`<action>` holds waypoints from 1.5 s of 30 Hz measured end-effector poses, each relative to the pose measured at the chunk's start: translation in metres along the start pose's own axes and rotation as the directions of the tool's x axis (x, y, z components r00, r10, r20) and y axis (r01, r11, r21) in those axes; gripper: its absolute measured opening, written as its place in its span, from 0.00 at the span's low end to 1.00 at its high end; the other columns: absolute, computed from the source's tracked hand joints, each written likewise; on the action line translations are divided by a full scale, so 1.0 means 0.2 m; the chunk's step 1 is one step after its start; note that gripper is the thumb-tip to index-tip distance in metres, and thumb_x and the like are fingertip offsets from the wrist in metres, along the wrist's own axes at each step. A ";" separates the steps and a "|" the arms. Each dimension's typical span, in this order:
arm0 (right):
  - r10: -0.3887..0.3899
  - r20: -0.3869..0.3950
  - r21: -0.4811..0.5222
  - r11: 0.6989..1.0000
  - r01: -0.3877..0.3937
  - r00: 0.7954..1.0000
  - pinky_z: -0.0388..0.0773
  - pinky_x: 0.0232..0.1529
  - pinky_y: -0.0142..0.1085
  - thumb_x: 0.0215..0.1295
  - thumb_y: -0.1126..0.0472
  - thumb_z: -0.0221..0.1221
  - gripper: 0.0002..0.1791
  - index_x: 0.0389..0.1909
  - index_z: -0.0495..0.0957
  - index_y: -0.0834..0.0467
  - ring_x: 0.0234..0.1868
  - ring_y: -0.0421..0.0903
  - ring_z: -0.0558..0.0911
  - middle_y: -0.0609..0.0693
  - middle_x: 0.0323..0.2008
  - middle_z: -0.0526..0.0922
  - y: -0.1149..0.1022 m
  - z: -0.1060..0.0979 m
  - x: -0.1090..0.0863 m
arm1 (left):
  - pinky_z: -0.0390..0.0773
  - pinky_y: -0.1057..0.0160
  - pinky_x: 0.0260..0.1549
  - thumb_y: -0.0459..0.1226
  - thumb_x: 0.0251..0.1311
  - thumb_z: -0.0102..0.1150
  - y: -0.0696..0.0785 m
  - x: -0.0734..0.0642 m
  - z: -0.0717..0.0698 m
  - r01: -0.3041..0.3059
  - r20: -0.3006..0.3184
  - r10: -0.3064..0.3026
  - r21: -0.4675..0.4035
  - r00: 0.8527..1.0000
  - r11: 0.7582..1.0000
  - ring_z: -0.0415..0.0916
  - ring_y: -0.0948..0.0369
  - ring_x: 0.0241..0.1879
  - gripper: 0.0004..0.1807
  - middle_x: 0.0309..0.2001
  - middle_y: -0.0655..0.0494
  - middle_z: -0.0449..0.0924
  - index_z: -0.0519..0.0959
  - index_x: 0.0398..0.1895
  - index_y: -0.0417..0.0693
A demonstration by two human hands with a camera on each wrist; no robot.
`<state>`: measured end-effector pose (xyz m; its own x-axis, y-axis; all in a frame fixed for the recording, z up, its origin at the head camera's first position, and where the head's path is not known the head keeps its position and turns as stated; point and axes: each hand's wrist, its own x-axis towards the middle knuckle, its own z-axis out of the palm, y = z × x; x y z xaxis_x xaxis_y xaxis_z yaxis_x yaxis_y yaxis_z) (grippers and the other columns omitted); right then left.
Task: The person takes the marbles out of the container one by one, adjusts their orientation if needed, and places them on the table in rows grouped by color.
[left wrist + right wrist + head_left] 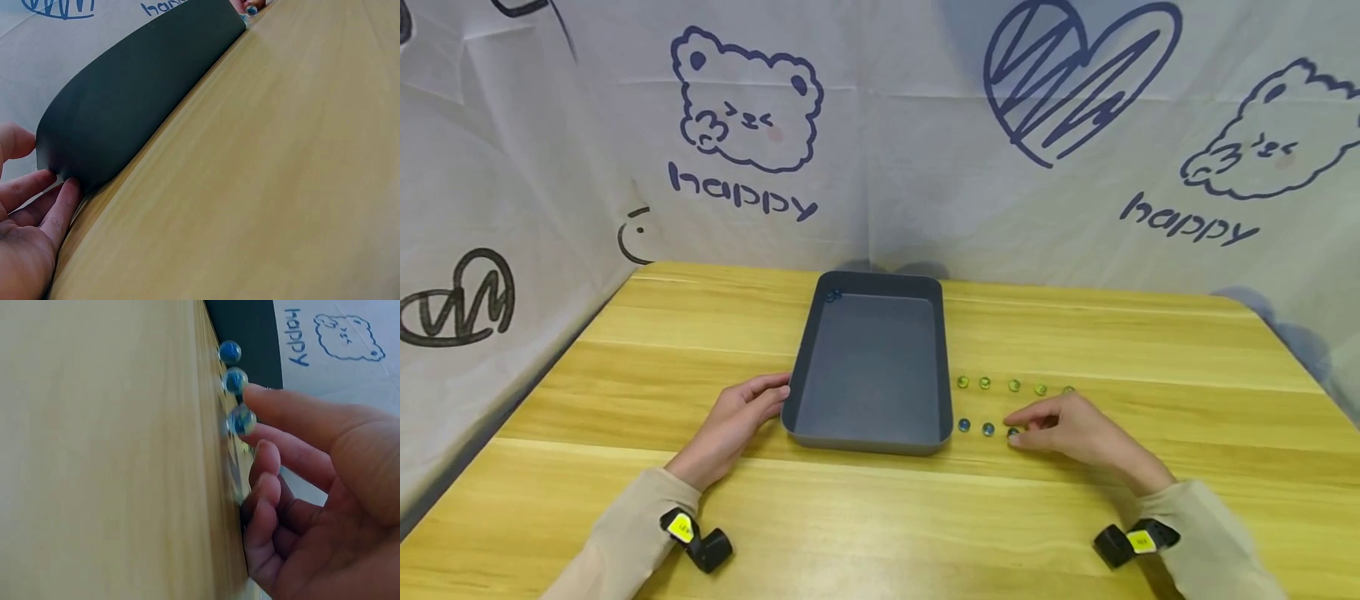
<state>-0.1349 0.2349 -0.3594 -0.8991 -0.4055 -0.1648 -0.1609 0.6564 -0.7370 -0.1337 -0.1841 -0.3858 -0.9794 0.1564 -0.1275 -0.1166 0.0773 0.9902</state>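
A dark grey rectangular tray (868, 446) stands on the table. My left hand (737, 425) rests against its left side; in the left wrist view the fingers (59, 209) touch the outer wall near a corner, the thumb by the rim. To the right of the tray, several blue marbles (988, 430) form a short row. My right hand (1067, 429) has thumb and index finger around the row's rightmost blue marble (240, 420), which is at table height. Behind lies a row of yellow-green marbles (1014, 386), its right end partly covered by the right hand.
Small dark blue marbles (833, 296) lie in the tray's far left corner. The wooden table (880, 525) ends at a white cloth (887, 192) with drawings, hanging behind and at the left. Each sleeve carries a black wrist camera (700, 542).
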 end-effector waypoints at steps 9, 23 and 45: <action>0.007 0.019 0.034 0.999 -0.008 1.000 0.63 0.23 0.30 0.60 0.58 0.67 0.20 0.49 0.82 0.67 0.23 0.42 0.67 0.48 0.22 0.75 0.00 0.01 0.00 | 0.72 0.66 0.57 0.37 0.72 0.48 -0.01 0.00 0.00 0.018 -0.004 -0.018 0.004 1.000 1.000 0.69 0.51 0.61 0.26 0.65 0.36 0.65 0.64 0.67 0.30; 0.023 0.004 0.020 1.000 -0.023 1.000 0.65 0.22 0.30 0.61 0.60 0.66 0.15 0.46 0.84 0.64 0.24 0.42 0.69 0.49 0.27 0.80 0.00 0.01 -0.01 | 0.74 0.66 0.55 0.41 0.70 0.52 -0.01 0.00 0.00 -0.012 -0.006 0.012 0.010 1.000 1.000 0.71 0.54 0.58 0.29 0.64 0.35 0.66 0.64 0.66 0.28; 0.024 -0.016 0.016 1.000 -0.024 1.000 0.66 0.24 0.30 0.61 0.60 0.66 0.15 0.45 0.84 0.64 0.25 0.42 0.69 0.47 0.26 0.78 0.02 0.00 0.00 | 0.72 0.67 0.56 0.38 0.72 0.49 -0.01 0.01 0.00 0.009 -0.006 -0.009 0.016 1.000 1.000 0.69 0.51 0.60 0.25 0.65 0.37 0.66 0.65 0.66 0.31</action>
<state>-0.1355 0.2382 -0.3615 -0.9091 -0.3793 -0.1721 -0.1327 0.6554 -0.7435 -0.1352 -0.1837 -0.3883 -0.9794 0.1496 -0.1356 -0.1224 0.0941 0.9880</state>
